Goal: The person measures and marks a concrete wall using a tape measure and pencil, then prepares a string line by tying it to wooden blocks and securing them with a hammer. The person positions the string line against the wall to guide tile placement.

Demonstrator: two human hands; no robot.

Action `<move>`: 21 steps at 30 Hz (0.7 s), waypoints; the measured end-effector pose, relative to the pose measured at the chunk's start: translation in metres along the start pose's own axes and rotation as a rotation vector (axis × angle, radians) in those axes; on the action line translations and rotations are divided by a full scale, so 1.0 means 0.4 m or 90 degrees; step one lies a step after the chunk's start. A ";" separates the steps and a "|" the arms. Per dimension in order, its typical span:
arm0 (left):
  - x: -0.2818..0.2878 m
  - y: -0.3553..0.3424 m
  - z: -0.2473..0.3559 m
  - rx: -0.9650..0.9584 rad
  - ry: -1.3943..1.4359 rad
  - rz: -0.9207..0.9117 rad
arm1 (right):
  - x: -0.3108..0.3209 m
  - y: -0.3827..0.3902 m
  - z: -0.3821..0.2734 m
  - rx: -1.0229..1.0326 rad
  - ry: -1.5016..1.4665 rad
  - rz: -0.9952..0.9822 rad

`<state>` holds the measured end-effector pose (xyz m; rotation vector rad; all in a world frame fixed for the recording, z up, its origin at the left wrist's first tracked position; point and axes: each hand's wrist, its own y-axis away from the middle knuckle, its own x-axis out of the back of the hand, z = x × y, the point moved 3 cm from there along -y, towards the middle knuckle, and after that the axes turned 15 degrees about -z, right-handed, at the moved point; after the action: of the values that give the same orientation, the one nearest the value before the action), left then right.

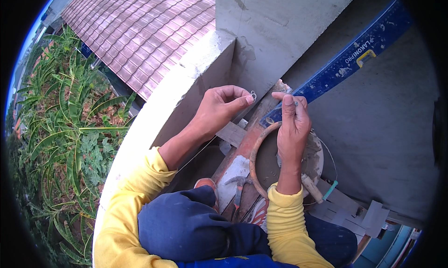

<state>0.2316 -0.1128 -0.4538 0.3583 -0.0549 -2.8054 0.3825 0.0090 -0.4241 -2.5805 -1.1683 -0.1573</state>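
Note:
My left hand [219, 108] pinches a small loop of thin, pale string or wire [253, 95] between thumb and forefinger. Across a short gap, my right hand [293, 128] is closed, thumb pressed over curled fingers and forefinger pointing toward the left hand. A tiny bluish-green bit shows at its fingers, too small to name. Below the right hand stands a bucket [319, 161] of grey mortar, partly hidden by that forearm. An orange-brown ring [254, 161] curves along its left side. A thin pale line [198, 153] runs slantwise below my left forearm.
A long blue spirit level [336, 65] leans from the boards toward the upper right. A hammer [238, 191] lies by my feet. A tool handle [311, 187] sticks out beside the bucket. A pale parapet [140, 128] curves along the left, with a tiled roof [140, 30] and plants beyond.

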 end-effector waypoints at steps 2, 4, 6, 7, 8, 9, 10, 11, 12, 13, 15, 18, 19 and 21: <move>0.001 0.004 -0.001 0.003 -0.037 0.025 | -0.008 0.013 -0.021 0.020 0.016 0.003; 0.004 0.006 -0.001 0.003 -0.063 0.040 | -0.010 0.019 -0.044 0.050 0.043 -0.010; 0.006 0.009 0.001 0.002 -0.079 0.046 | -0.019 0.023 -0.047 0.069 0.040 -0.023; 0.003 0.007 0.004 -0.008 -0.083 0.051 | -0.023 0.025 -0.042 0.072 0.025 -0.022; 0.000 0.006 0.008 -0.019 -0.086 0.056 | -0.025 0.026 -0.037 0.074 0.009 -0.021; -0.003 0.005 0.012 -0.030 -0.090 0.061 | -0.025 0.025 -0.037 0.092 0.030 -0.022; 0.000 0.006 0.013 -0.032 -0.097 0.065 | -0.030 0.022 -0.034 0.110 0.047 -0.026; 0.002 0.008 0.015 -0.034 -0.103 0.069 | -0.034 0.019 -0.034 0.128 0.065 -0.030; 0.005 0.009 0.016 -0.036 -0.109 0.072 | -0.038 0.017 -0.036 0.135 0.091 -0.031; 0.007 0.009 0.018 -0.043 -0.110 0.075 | -0.039 0.014 -0.041 0.141 0.119 -0.031; 0.011 0.008 0.020 -0.057 -0.112 0.081 | -0.044 0.008 -0.046 0.154 0.156 -0.031; 0.013 0.006 0.025 -0.065 -0.135 0.087 | -0.049 -0.003 -0.046 0.172 0.193 -0.035; 0.012 0.004 0.027 -0.062 -0.144 0.083 | -0.048 -0.008 -0.045 0.176 0.209 -0.037; 0.009 0.002 0.032 -0.057 -0.162 0.075 | -0.046 -0.019 -0.046 0.196 0.273 -0.040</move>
<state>0.2254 -0.1147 -0.4422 -0.0228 -0.0071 -2.7079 0.3652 -0.0052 -0.4089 -2.1064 -1.0195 -0.4774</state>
